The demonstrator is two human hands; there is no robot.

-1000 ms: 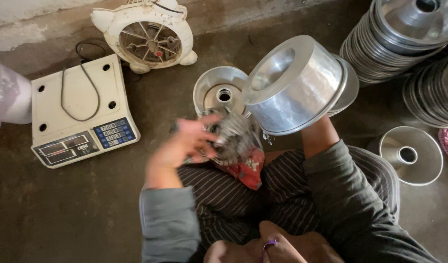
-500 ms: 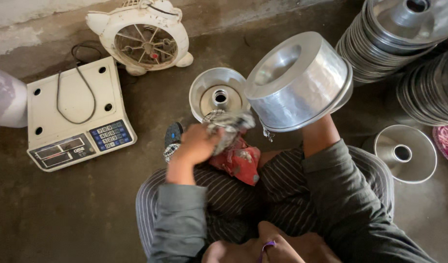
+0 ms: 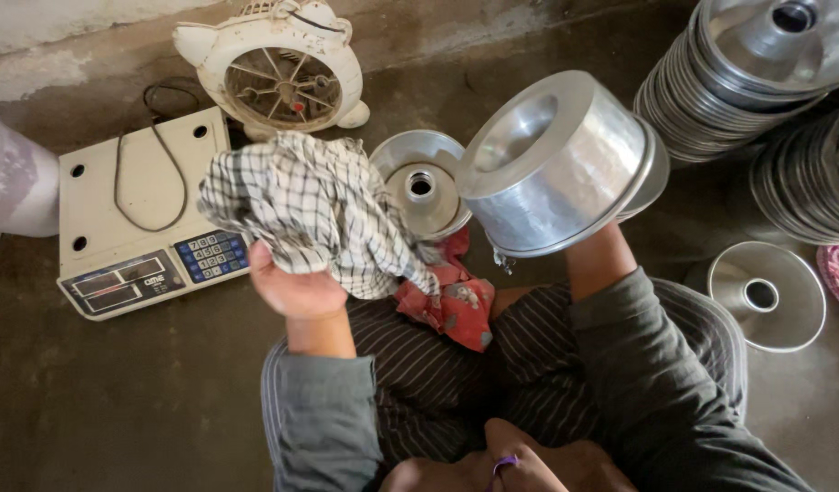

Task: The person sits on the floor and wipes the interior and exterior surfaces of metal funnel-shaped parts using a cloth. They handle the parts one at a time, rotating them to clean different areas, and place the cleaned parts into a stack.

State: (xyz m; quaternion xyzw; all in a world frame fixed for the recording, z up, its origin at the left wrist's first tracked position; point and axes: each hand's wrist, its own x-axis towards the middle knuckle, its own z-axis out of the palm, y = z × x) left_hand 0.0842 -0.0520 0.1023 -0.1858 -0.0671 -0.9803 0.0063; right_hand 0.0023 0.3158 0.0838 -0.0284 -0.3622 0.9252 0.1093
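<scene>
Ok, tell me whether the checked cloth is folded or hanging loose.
Loose, not folded: the checked cloth is bunched in the left hand, its crumpled edges draping unevenly beside the aluminium pan.

Soft, dim daylight falls fairly evenly across the scene, leaving the concrete floor (image 3: 91, 401) dark and shadows faint. The aluminium pot (image 3: 561, 164) shows pale sheen rather than hard glare. The checked cloth (image 3: 314, 214) is slightly blurred. The stacked lids (image 3: 756, 64) curve with wide-angle distortion at the edge.
</scene>
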